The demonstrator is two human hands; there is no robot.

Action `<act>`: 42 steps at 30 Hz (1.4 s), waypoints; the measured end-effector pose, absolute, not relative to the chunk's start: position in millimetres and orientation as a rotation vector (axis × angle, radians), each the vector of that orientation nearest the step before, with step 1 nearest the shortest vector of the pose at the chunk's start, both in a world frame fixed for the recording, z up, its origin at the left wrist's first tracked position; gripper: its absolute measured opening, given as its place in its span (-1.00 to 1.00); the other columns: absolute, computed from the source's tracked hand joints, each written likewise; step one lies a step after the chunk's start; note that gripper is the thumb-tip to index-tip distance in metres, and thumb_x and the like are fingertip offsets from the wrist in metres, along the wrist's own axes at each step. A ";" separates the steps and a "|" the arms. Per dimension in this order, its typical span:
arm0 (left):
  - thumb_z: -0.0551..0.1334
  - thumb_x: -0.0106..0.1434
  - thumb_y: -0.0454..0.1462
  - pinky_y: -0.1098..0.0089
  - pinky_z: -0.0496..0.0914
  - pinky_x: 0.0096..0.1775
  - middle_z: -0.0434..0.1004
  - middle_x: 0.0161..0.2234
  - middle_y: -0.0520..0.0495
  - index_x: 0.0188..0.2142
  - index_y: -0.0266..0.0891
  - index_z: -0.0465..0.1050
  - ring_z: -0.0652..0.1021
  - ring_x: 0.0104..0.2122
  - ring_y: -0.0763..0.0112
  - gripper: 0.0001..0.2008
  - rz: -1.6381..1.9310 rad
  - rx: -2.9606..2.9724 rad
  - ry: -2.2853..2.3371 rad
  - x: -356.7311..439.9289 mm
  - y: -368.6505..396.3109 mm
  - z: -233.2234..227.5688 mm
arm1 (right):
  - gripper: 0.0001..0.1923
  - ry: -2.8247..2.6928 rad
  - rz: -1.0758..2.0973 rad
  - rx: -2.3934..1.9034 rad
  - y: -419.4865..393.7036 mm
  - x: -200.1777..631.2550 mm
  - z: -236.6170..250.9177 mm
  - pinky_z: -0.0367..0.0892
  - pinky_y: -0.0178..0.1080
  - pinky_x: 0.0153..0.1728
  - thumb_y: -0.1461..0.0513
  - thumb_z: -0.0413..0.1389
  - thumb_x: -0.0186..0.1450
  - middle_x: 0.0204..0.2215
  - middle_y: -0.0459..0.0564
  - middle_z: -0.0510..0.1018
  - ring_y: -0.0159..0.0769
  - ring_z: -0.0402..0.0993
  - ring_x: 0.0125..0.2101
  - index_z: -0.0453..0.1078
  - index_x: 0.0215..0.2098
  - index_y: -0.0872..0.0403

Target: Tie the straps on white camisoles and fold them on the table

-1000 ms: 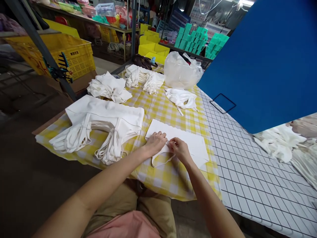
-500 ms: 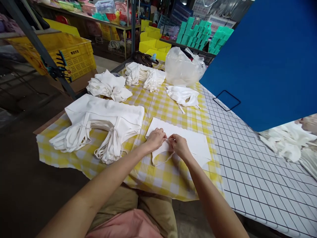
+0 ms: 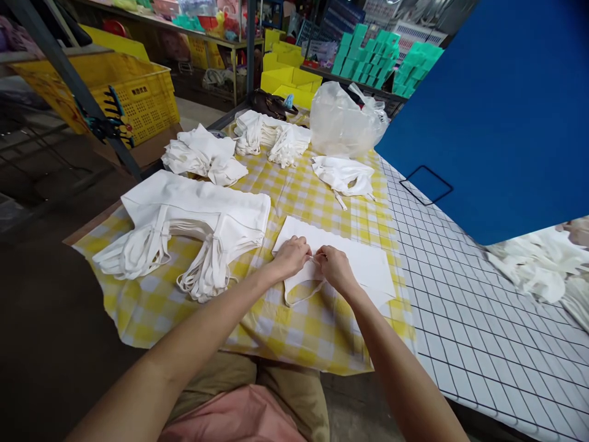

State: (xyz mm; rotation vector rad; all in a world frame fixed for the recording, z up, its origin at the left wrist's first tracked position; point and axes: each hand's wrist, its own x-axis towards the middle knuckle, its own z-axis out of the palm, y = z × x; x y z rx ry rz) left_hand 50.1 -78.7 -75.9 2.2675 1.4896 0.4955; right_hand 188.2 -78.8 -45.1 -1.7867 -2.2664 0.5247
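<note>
Two hands met at the lower middle of the frame, over a flat white cloth bag (image 3: 354, 264) that lay on the yellow checked tabletop (image 3: 294, 331). The bag's long axis ran from the middle of the frame toward the lower right, and its opening edge, with the looped handle (image 3: 299, 293), pointed toward the bottom of the frame, at the person.

The left hand (image 3: 291, 256) and the right hand (image 3: 335, 268) sat close together at that edge, fingers (image 3: 301, 250) curled together and seemingly pinched on the handle's root, though the exact grip was hidden under the knuckles.

The likeliest slip, judging from this, was the thin cloth dragging with the hands and creasing or skewing, since nothing else weighed the bag down. A looser risk was the free loop catching under a wrist. The stack of finished bags (image 3: 197, 212) at centre left lay well apart and seemed safe from any disturbance.
</note>
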 end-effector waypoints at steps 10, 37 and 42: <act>0.09 0.22 -0.33 0.29 0.31 -0.16 0.40 -0.28 -0.13 -0.35 -0.32 0.45 0.37 -0.20 0.26 -0.83 0.465 2.333 1.514 49.1 -83.2 -67.3 | -0.84 -2.428 0.279 -1.741 -80.6 179.5 -47.0 0.08 -0.31 -0.44 0.36 -0.02 0.23 -0.38 0.04 0.48 -0.32 0.36 -0.44 0.37 -0.45 0.10; -0.02 0.13 -0.51 0.36 0.27 -0.04 0.38 -0.17 -0.06 -0.18 -0.22 0.49 0.34 -0.15 0.35 -0.60 0.608 2.294 1.334 28.7 -106.5 -69.5 | -0.72 -1.114 1.410 -1.371 -231.9 162.4 -31.6 0.28 -0.31 -0.30 0.08 0.12 0.15 -0.43 -0.10 0.47 -0.34 0.38 -0.36 0.34 -0.22 0.04; -0.02 0.14 -0.51 0.37 0.25 -0.01 0.36 -0.09 -0.05 -0.14 -0.18 0.48 0.33 -0.08 0.36 -0.57 0.631 2.318 1.286 21.1 -109.0 -77.7 | -0.60 -0.781 1.629 -1.273 -283.2 141.1 -58.7 0.22 -0.18 0.00 0.10 0.21 0.07 -0.04 -0.01 0.44 -0.21 0.29 0.01 0.37 -0.13 -0.01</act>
